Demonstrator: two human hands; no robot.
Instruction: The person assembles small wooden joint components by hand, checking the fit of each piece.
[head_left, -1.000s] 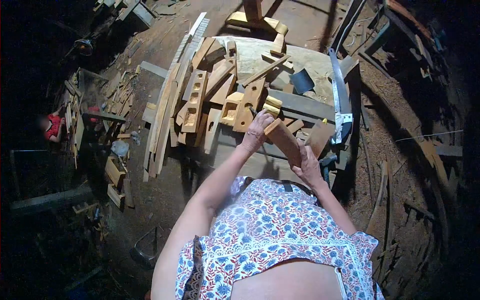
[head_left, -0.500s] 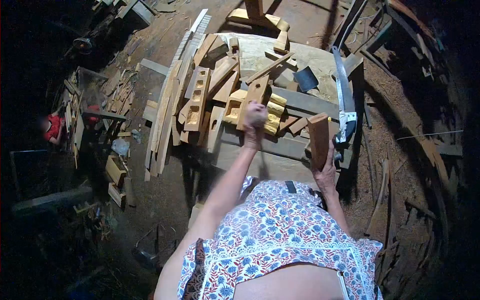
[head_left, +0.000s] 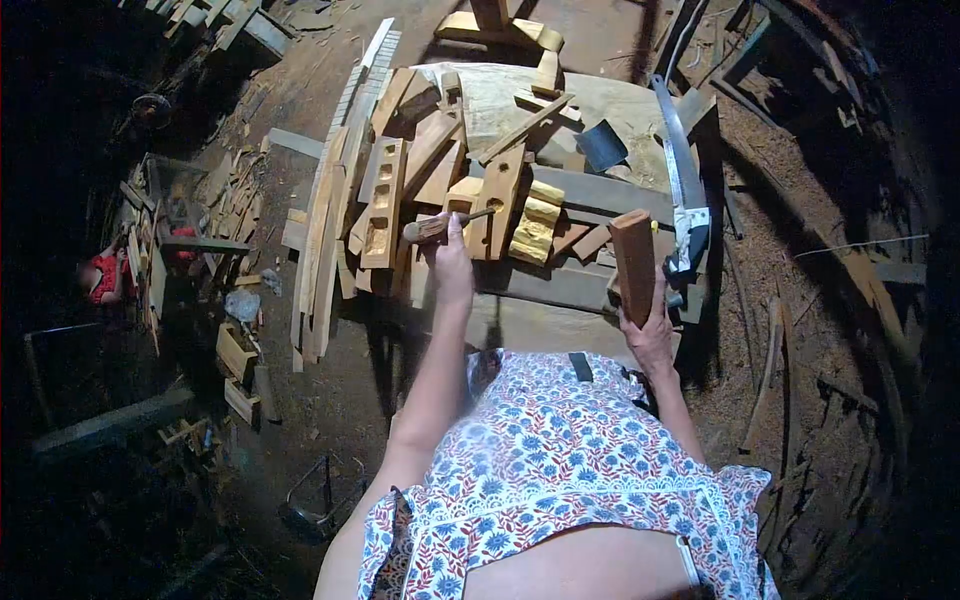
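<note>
My left hand (head_left: 453, 265) is closed around a chisel (head_left: 428, 231) with a wooden handle. The tool lies slanted nearly flat, its thin metal shaft pointing right to a hole in a wooden block (head_left: 508, 175). My right hand (head_left: 650, 335) grips a thick wooden bar (head_left: 631, 262), held upright at the right of the bench. Left of the block is a longer piece with a row of square recesses (head_left: 384, 195). A yellow ridged piece of wood (head_left: 537, 222) sits just right of the block.
Long strips of wood (head_left: 325, 230) line the left side of the bench. A handsaw (head_left: 680, 170) stretches along its right edge, and a dark curved plate (head_left: 602, 146) lies near the back. A person in red (head_left: 105, 275) is at the far left. Wood scraps cover the floor.
My left hand has moved left and down from over the block, and the chisel has come into view, tipped sideways. The bar in my right hand has shifted only slightly.
</note>
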